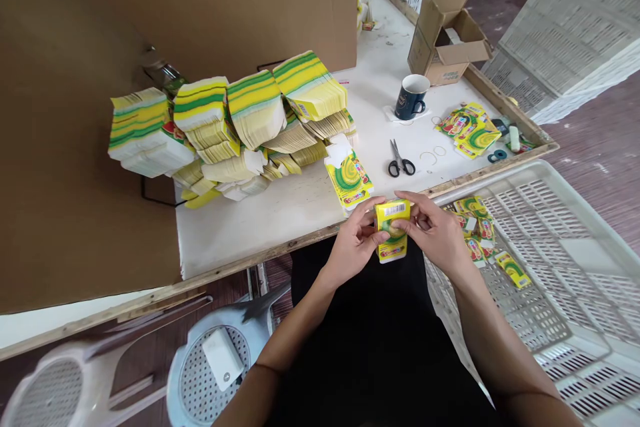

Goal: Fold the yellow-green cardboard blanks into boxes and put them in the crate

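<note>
A small yellow-and-green printed carton (393, 230) with a barcode on its top face is held over my lap, just off the table's near edge. My left hand (356, 245) grips its left side with closed fingers. My right hand (434, 233) grips its right side, thumb and fingers pinched round it. A short stack of flat cartons (349, 180) lies on the white table (280, 213) right behind my hands. Big fanned stacks of flat cartons (230, 127) fill the table's left part.
Black scissors (401, 161), a dark mug (412, 96), an open cardboard box (447, 33) and loose cartons (470, 130) sit on the right. A white slatted crate (560, 260) with several folded cartons (480, 233) is at my right. A brown cardboard sheet (75, 147) stands at left; plastic stools (215, 360) are below.
</note>
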A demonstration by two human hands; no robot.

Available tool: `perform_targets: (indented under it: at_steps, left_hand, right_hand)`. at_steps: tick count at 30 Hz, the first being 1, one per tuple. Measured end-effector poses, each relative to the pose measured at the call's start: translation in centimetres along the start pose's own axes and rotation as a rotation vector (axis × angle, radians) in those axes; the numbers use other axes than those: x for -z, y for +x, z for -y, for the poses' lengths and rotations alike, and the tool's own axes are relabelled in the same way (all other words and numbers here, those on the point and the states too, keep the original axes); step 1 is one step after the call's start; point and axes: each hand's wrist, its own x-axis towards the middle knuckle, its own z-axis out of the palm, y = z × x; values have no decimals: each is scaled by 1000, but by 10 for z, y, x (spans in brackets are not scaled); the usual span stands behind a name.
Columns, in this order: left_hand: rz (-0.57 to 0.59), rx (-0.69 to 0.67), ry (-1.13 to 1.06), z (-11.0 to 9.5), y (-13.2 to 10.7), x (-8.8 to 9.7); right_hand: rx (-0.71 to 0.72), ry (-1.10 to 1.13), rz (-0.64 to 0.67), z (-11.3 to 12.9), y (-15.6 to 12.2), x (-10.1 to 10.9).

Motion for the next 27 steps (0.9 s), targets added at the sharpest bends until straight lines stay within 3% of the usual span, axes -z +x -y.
perform_targets:
  at_steps: [5, 9, 13, 16, 18, 20, 24, 27]
  left_hand:
    - [-7, -41, 17, 7, 2, -4]
    - [-44, -254, 159, 5, 3, -10]
    - [-117, -471, 518, -6, 13, 3]
    - [-245, -433, 837, -4, 28, 27]
    - [-253, -336, 961, 4, 36, 41]
    - [-211, -301, 982, 12, 39, 49]
    - [-193, -408, 895, 15, 28, 45]
    - [-98, -533, 830, 10, 14, 32]
  right_hand:
    - [67, 217, -57, 1, -4, -3]
    - [125, 315, -93, 4, -11, -5]
    - [123, -6, -358, -1, -16, 23]
    - [64, -350, -518, -13, -14, 46]
    - [47, -335, -478, -21, -13, 47]
    - [2, -177, -363, -24, -12, 35]
    - [-216, 235, -173, -18, -8, -10]
    - [-329, 531, -110, -10, -2, -34]
